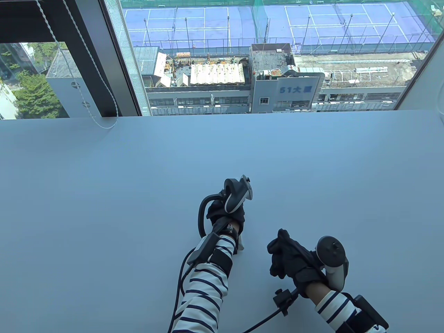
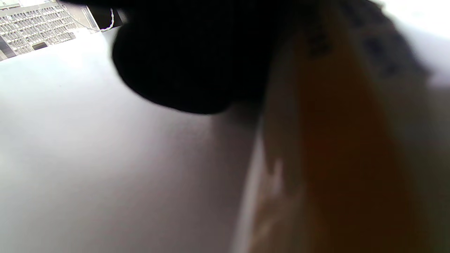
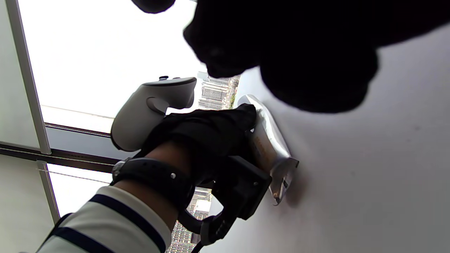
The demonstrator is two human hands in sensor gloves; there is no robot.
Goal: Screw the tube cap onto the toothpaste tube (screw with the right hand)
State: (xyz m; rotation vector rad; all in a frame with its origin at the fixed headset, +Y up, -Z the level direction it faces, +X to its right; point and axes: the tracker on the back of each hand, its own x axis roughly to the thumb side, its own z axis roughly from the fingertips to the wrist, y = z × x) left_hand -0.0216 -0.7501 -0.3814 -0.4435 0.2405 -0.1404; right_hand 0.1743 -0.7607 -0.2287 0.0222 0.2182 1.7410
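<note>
The toothpaste tube (image 3: 268, 140) lies on the white table, pale with an orange band and a flat crimped end. My left hand (image 1: 226, 212) grips it from above; in the table view only its white end (image 1: 240, 245) shows beside my wrist. It fills the right of the left wrist view (image 2: 334, 158), blurred, under a dark finger (image 2: 190, 63). My right hand (image 1: 279, 256) rests to the right of the tube, apart from it, with its fingers (image 3: 316, 59) curled in. I see no cap in any view.
The white table (image 1: 104, 194) runs back to a window ledge. A blind cord (image 1: 100, 123) hangs onto the table's far left edge. Cables (image 1: 182, 274) trail from both wrists toward the front edge.
</note>
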